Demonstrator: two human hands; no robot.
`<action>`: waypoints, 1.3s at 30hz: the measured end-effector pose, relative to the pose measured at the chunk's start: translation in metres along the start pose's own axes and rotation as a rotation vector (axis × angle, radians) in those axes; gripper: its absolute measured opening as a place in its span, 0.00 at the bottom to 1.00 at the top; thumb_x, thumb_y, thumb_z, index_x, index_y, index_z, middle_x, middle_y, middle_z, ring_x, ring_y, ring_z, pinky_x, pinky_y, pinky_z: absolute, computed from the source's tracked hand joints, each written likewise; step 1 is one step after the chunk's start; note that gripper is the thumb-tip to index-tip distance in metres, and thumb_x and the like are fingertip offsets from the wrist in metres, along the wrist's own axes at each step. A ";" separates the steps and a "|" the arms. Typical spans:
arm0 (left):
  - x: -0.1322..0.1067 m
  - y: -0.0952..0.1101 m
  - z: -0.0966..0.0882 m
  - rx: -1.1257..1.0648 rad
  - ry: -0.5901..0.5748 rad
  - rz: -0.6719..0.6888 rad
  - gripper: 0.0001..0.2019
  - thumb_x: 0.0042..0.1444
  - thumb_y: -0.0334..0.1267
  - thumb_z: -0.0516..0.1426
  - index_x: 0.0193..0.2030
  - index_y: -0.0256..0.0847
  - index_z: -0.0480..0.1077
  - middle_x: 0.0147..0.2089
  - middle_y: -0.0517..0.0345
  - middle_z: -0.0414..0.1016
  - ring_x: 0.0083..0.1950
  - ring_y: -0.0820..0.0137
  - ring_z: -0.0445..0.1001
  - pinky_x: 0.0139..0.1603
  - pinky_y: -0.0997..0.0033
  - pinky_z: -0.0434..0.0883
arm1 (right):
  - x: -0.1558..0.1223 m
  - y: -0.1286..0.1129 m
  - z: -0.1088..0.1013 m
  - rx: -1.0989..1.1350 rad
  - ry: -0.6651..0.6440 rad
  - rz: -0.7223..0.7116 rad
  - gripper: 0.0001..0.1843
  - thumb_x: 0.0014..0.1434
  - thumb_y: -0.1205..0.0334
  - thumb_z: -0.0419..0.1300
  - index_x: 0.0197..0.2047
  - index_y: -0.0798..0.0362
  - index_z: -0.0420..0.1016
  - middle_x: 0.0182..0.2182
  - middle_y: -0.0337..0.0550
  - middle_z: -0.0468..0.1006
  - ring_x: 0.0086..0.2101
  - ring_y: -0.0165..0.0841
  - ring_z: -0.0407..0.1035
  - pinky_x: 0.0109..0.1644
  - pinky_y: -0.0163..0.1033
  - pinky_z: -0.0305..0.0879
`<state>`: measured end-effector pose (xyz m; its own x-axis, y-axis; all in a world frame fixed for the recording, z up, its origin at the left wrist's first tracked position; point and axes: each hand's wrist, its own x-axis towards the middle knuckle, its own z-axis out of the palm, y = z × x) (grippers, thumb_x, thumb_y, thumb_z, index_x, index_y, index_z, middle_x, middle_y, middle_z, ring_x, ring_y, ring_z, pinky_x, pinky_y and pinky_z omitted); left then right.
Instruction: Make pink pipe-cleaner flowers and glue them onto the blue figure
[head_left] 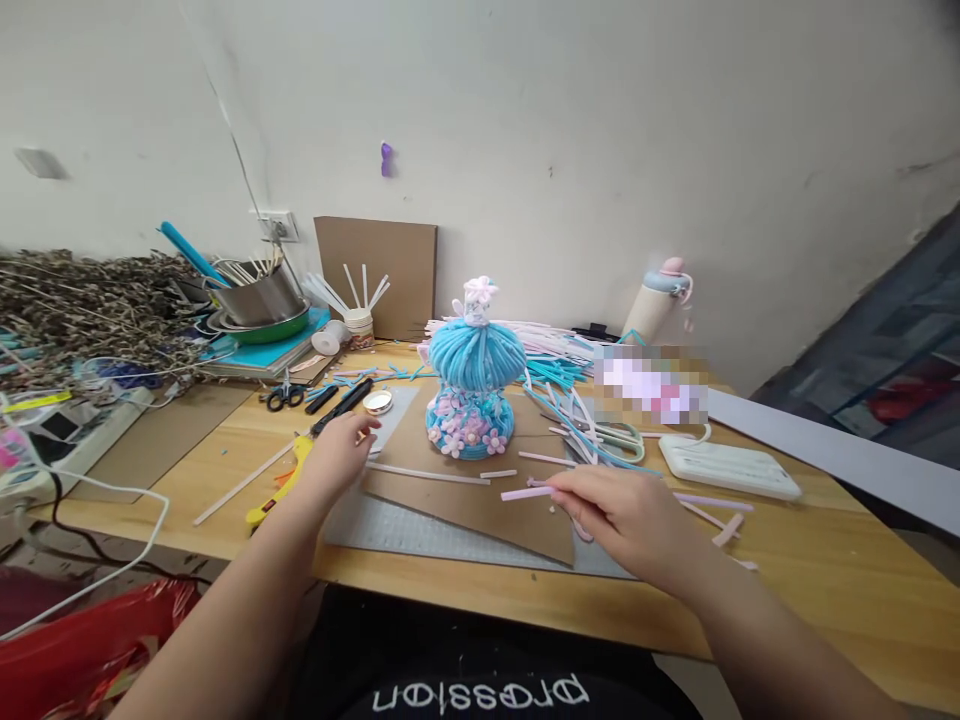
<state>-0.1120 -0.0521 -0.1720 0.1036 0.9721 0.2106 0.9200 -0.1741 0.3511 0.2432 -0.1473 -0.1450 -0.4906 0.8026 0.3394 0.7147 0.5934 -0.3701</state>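
A pale pink pipe cleaner (525,493) is pinched between the thumb and fingers of my right hand (626,510), its free end pointing left. My left hand (337,455) hovers over the left of the work area, fingers loosely apart and holding nothing that shows. Beside and partly under that wrist lies a yellow-bodied tool (271,508). In the middle stands a blue pipe-cleaner figure (478,360) with a domed top, pink flowers round its base and a pink-white flower on its tip. Cut pink strips (435,474) lie in front of it on the cardboard sheet (517,525).
Scissors (285,393) and a small round tin (377,402) lie left of the figure. Green-handled scissors (622,440) sit among loose stems at right, near a white power bank (731,467). Behind stand a bottle (651,305), a cardboard panel (382,270) and a metal pot (255,295).
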 end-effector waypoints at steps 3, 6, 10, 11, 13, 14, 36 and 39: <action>0.011 0.017 0.007 -0.072 -0.224 0.173 0.07 0.50 0.40 0.57 0.32 0.42 0.74 0.35 0.56 0.74 0.39 0.64 0.72 0.42 0.67 0.68 | 0.003 0.002 0.006 -0.001 -0.014 0.015 0.12 0.64 0.62 0.50 0.43 0.47 0.74 0.36 0.38 0.79 0.34 0.31 0.72 0.36 0.36 0.62; 0.006 0.031 0.021 -0.124 -0.335 0.287 0.06 0.45 0.39 0.60 0.32 0.43 0.74 0.38 0.57 0.73 0.43 0.64 0.71 0.45 0.68 0.67 | 0.004 0.007 0.013 0.013 -0.016 0.046 0.12 0.64 0.62 0.49 0.42 0.49 0.74 0.36 0.40 0.80 0.34 0.31 0.73 0.36 0.35 0.63; -0.008 0.038 0.024 -0.161 -0.342 0.312 0.05 0.52 0.35 0.54 0.31 0.41 0.71 0.36 0.55 0.72 0.41 0.64 0.70 0.43 0.67 0.66 | 0.005 0.011 0.016 0.031 -0.016 0.087 0.13 0.65 0.62 0.49 0.41 0.49 0.75 0.35 0.40 0.80 0.34 0.32 0.73 0.36 0.35 0.64; -0.011 0.039 0.019 -0.174 -0.332 0.315 0.05 0.53 0.35 0.53 0.31 0.41 0.70 0.36 0.55 0.71 0.42 0.65 0.69 0.44 0.67 0.66 | 0.005 0.012 0.016 0.030 -0.012 0.102 0.13 0.65 0.62 0.49 0.41 0.49 0.75 0.34 0.40 0.80 0.33 0.32 0.73 0.35 0.35 0.64; -0.017 0.042 0.007 -0.227 -0.304 0.315 0.06 0.56 0.34 0.50 0.32 0.41 0.68 0.37 0.55 0.70 0.42 0.65 0.69 0.44 0.67 0.65 | 0.007 0.013 0.014 0.032 0.013 0.123 0.13 0.65 0.61 0.49 0.43 0.48 0.75 0.33 0.40 0.80 0.32 0.32 0.73 0.34 0.36 0.65; -0.020 0.044 0.001 -0.260 -0.291 0.306 0.06 0.57 0.35 0.50 0.32 0.41 0.67 0.37 0.56 0.70 0.42 0.66 0.69 0.44 0.67 0.65 | 0.007 0.013 0.014 0.037 0.037 0.125 0.13 0.65 0.61 0.49 0.44 0.48 0.75 0.34 0.41 0.80 0.32 0.32 0.73 0.34 0.36 0.65; -0.052 0.129 0.027 -1.339 -0.420 -0.159 0.16 0.53 0.47 0.56 0.44 0.40 0.63 0.25 0.64 0.68 0.15 0.81 0.52 0.17 0.79 0.50 | 0.033 -0.033 -0.002 0.321 0.041 0.175 0.13 0.65 0.60 0.48 0.36 0.51 0.73 0.25 0.37 0.73 0.25 0.28 0.65 0.29 0.33 0.58; -0.052 0.146 0.025 -1.468 -0.390 -0.198 0.13 0.51 0.45 0.59 0.38 0.39 0.65 0.22 0.66 0.64 0.17 0.81 0.54 0.18 0.79 0.49 | 0.036 -0.038 0.011 0.361 0.056 0.158 0.12 0.64 0.62 0.49 0.35 0.51 0.73 0.27 0.38 0.75 0.28 0.29 0.67 0.33 0.33 0.59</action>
<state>0.0261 -0.1241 -0.1550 0.3336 0.9363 -0.1097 -0.2189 0.1901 0.9571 0.1931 -0.1402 -0.1281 -0.3534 0.8869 0.2974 0.5526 0.4545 -0.6986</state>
